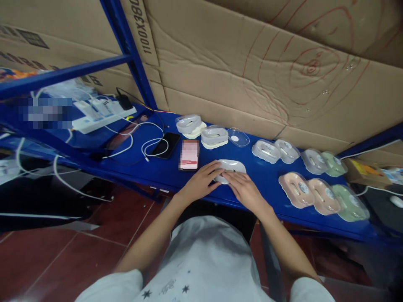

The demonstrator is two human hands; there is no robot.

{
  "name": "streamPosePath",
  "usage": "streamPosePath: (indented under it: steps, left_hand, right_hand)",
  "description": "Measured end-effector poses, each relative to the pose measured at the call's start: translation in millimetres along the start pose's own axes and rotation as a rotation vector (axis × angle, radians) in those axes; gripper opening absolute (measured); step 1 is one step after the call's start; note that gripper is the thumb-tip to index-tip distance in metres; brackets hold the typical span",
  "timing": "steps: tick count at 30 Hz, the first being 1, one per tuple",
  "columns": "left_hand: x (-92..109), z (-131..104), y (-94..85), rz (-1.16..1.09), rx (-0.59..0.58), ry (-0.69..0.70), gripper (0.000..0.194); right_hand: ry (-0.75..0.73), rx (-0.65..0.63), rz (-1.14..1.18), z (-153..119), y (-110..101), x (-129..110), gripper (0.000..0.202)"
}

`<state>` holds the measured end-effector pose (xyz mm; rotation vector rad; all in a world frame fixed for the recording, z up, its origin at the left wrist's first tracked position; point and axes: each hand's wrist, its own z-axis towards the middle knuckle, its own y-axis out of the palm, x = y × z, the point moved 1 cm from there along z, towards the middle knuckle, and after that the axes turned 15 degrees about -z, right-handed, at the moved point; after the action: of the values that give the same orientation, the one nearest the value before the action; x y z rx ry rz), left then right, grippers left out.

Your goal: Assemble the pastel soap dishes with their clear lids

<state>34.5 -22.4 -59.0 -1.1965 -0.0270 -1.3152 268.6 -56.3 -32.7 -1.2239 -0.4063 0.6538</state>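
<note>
On the blue shelf directly in front of me lies a white oval dish (pixel 233 165). My left hand (pixel 201 180) rests at its left side, fingers together and reaching over the near left rim. My right hand (pixel 244 188) lies across the dish's near right part, its fingertips close to those of my left hand. The fingers cover the near part of the dish, so whether either hand pinches anything is hidden. A phone with a lit screen (pixel 189 155) lies just left of the dish, beside a dark phone (pixel 166 145).
Stacked grey dishes (pixel 214 135) and a clear lid (pixel 238 137) stand at the back. To the right are several lidded dishes, white (pixel 266 151), pink (pixel 296 189) and green (pixel 349 203). A power strip (pixel 103 119) with white cables is at the left; cardboard (pixel 220 63) stands behind.
</note>
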Motion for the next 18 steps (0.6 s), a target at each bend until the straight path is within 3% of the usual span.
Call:
streamPosePath:
  steps: [3, 7, 13, 15, 18]
  left_hand:
    - [-1.7, -1.0, 1.8, 0.013, 0.000, 0.018, 0.042]
    - [0.0, -0.1, 1.5, 0.016, 0.004, 0.019, 0.040]
    - [3.6, -1.3, -0.8, -0.002, 0.067, -0.018, 0.035]
    - [3.9, -2.1, -2.1, -0.025, 0.077, -0.041, 0.032]
    - [3.4, -2.5, -4.1, -0.070, 0.070, -0.054, 0.030]
  right_hand:
    - [-0.001, 0.004, -0.044, -5.6, 6.7, 0.0, 0.068]
    - [-0.027, -0.007, 0.097, 18.0, -1.3, 29.6, 0.045]
    - [0.391, 0.152, 0.059, 90.5, 8.3, 108.1, 0.034]
    - [0.449, 0.163, 0.071, 96.5, 16.3, 122.2, 0.030]
    - [0.500, 0.209, 0.134, 81.0, 21.2, 130.6, 0.039]
